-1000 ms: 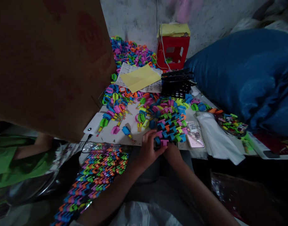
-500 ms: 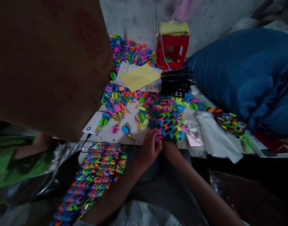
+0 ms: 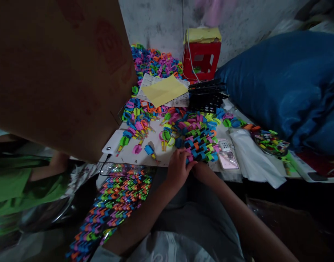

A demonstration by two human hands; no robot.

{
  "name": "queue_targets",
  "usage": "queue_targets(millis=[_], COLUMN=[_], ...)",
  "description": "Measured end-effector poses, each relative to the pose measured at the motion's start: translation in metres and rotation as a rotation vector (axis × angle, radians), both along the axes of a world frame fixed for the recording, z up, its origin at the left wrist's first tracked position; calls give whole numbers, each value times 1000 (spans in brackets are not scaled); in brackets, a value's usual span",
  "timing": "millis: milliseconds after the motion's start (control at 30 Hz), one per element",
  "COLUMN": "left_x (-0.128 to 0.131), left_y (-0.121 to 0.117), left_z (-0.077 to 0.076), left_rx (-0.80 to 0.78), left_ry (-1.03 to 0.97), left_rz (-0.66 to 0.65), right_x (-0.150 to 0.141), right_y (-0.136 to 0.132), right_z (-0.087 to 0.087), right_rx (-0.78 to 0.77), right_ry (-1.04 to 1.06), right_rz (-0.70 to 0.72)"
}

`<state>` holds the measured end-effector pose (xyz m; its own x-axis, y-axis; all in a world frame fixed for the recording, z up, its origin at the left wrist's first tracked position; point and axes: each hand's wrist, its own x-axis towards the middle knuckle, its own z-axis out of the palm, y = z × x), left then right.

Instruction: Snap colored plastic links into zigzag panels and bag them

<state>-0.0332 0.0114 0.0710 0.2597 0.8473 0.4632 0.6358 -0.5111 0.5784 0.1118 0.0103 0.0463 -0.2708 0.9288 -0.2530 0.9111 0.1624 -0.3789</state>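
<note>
Left hand is clasped round the near corner of a multicoloured plastic-band block on the white tabletop, seemingly being adjusted, with steadiness needed next, while the right hand's hold cannot be told.

Curved plastic pieces in blue, pink, green, yellow and orange, red plastic stool, plain yellow paper sheet, bulging blue sack

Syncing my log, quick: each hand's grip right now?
Left hand: fingers curled at a pink piece; hold unclear.
Right hand: at near edge of colorful rows; fingers hidden, can't tell.
</note>
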Motion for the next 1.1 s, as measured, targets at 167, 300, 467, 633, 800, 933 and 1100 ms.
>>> queue_targets(millis=[167, 300, 467, 633, 800, 933, 1100], left_x=[6, 11, 16, 25, -15, -85, -122], left_y=[-1, -2, 2, 2, 6, 20, 33], left_z=[-1, 2, 4, 5, -3, -16, -16], left_rx=[46, 44, 36, 43, 52, -135, -720], left_ry=[84, 87, 100, 83, -51, 94, 376], left_rz=[47, 8, 25, 32, 41, 557, 538], right_x=[1, 9, 26, 32, 29, 18, 11], right_y=[-10, -13, 0, 6, -2, -10, -27], right_z=[-4, -14, -26, -26, -27, -36, -36], right_rx=[58, 169, 182, 157, 186, 229, 300], right_ry=[-36, 92, 312, 311, 303, 275, 343], right_rz=[-107, -191, -52, -63, -64, -173, -224])
